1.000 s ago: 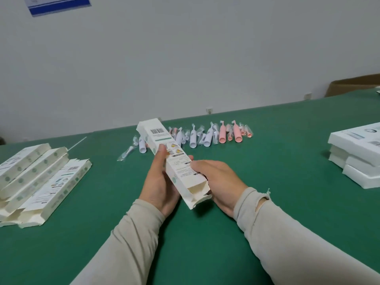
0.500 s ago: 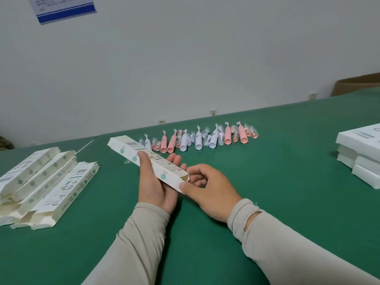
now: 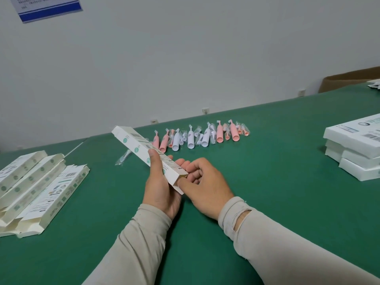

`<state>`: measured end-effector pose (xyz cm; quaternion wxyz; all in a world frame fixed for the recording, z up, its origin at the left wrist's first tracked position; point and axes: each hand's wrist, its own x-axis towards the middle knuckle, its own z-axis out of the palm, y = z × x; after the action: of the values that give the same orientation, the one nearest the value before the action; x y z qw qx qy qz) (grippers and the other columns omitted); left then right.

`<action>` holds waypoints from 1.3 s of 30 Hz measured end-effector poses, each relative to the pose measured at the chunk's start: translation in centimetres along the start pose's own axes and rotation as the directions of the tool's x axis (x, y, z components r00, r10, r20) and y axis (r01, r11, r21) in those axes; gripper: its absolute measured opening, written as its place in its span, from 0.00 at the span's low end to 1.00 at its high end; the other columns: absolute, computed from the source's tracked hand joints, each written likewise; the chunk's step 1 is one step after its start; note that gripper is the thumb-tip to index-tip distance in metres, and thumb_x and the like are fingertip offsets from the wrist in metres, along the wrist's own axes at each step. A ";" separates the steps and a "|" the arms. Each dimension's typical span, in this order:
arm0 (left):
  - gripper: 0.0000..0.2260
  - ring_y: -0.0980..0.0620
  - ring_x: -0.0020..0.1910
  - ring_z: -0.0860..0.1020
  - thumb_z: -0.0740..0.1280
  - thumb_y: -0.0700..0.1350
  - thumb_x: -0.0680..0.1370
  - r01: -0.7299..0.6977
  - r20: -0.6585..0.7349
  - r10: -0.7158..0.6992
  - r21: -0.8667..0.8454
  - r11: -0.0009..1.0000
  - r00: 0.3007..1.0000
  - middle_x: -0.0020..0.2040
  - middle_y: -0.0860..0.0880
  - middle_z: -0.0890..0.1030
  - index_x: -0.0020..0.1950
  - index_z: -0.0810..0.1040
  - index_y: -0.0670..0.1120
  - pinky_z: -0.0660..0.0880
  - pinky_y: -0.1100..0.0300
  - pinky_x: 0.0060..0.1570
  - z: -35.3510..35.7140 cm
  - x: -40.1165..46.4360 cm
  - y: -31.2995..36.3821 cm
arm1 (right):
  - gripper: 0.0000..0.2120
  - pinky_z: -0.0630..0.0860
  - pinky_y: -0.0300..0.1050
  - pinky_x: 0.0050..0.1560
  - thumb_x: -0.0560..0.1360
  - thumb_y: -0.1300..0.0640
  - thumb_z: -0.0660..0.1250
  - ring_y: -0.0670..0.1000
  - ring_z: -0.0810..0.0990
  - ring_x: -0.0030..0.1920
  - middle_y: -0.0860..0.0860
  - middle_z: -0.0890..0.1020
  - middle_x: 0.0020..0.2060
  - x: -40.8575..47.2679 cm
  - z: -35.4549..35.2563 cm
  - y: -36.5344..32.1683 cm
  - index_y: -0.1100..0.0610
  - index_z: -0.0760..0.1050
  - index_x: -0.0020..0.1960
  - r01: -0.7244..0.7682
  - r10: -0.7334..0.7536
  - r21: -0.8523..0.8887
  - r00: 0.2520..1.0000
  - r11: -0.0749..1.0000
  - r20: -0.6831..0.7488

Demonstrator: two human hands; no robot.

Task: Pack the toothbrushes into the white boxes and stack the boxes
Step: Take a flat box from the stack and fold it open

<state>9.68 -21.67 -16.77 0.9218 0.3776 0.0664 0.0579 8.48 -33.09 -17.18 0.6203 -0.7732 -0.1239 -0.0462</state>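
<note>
As both hands (image 3: 181, 182) grip it | long white cardboard box (image 3: 144, 151)

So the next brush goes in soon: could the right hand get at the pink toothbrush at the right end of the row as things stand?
Probably yes. The green table between the right hand and that pink toothbrush is bare, but its fingers are at the box end and must leave it first.

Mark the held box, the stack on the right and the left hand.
held box (image 3: 137, 142), head view: top face.
stack (image 3: 353, 145), head view: side of the top box.
left hand (image 3: 162, 187), head view: palm.
</note>
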 end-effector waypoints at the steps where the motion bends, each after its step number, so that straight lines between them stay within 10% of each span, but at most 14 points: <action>1: 0.35 0.45 0.51 0.85 0.64 0.69 0.72 0.007 0.006 -0.007 -0.004 1.000 1.000 0.55 0.38 0.82 0.63 0.70 0.41 0.82 0.46 0.44 -0.1 0.0 0.1 | 0.13 0.79 0.44 0.43 0.63 0.45 0.71 0.40 0.75 0.32 0.44 0.79 0.34 0.0 0.0 0.0 0.47 0.73 0.45 0.015 -0.015 -0.001 1.000 1.000 -0.001; 10: 0.32 0.52 0.47 0.84 0.61 0.71 0.74 0.012 -0.068 -0.013 -0.022 1.000 0.998 0.42 0.44 0.84 0.57 0.72 0.42 0.79 0.51 0.47 -0.9 0.4 1.2 | 0.09 0.70 0.29 0.39 0.70 0.57 0.72 0.35 0.77 0.33 0.36 0.80 0.41 -0.8 -0.2 -0.3 0.49 0.76 0.48 0.136 -0.135 0.009 0.970 0.991 0.202; 19: 0.34 0.47 0.43 0.79 0.61 0.69 0.76 0.006 -0.052 -0.011 -0.093 0.996 0.999 0.45 0.42 0.76 0.68 0.67 0.42 0.82 0.53 0.41 -0.4 0.2 1.2 | 0.09 0.68 0.23 0.48 0.73 0.60 0.73 0.29 0.75 0.48 0.34 0.77 0.45 -0.4 -0.5 -0.3 0.47 0.78 0.48 0.286 -0.281 -0.079 0.958 0.955 0.063; 26: 0.34 0.48 0.35 0.84 0.62 0.68 0.76 0.016 -0.101 -0.024 -0.085 0.996 0.995 0.48 0.41 0.76 0.62 0.70 0.38 0.81 0.56 0.37 -0.2 0.0 1.2 | 0.08 0.74 0.42 0.58 0.76 0.54 0.71 0.44 0.77 0.54 0.42 0.79 0.48 0.0 -0.5 0.0 0.48 0.85 0.54 0.299 -0.298 -0.172 0.954 0.938 0.034; 35: 0.36 0.47 0.39 0.82 0.63 0.68 0.76 0.023 -0.068 -0.027 -0.064 0.998 0.997 0.46 0.41 0.75 0.66 0.69 0.37 0.82 0.53 0.44 -0.4 0.2 1.1 | 0.06 0.70 0.30 0.53 0.76 0.56 0.71 0.37 0.76 0.49 0.34 0.76 0.43 0.0 -0.9 -0.2 0.48 0.85 0.51 0.340 -0.335 -0.207 0.940 0.917 0.061; 39: 0.33 0.45 0.44 0.80 0.64 0.67 0.76 0.063 0.044 -0.062 -0.035 0.997 0.997 0.42 0.43 0.77 0.66 0.70 0.41 0.81 0.47 0.48 -0.5 0.2 0.7 | 0.03 0.76 0.43 0.51 0.74 0.54 0.72 0.42 0.76 0.46 0.37 0.76 0.42 -0.1 -1.1 -0.3 0.47 0.80 0.45 0.363 -0.372 -0.276 0.928 0.890 0.022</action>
<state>9.77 -20.77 -16.68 0.9311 0.3597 0.0571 0.0221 8.39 -34.13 -16.67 0.4884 -0.8136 -0.2506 -0.1917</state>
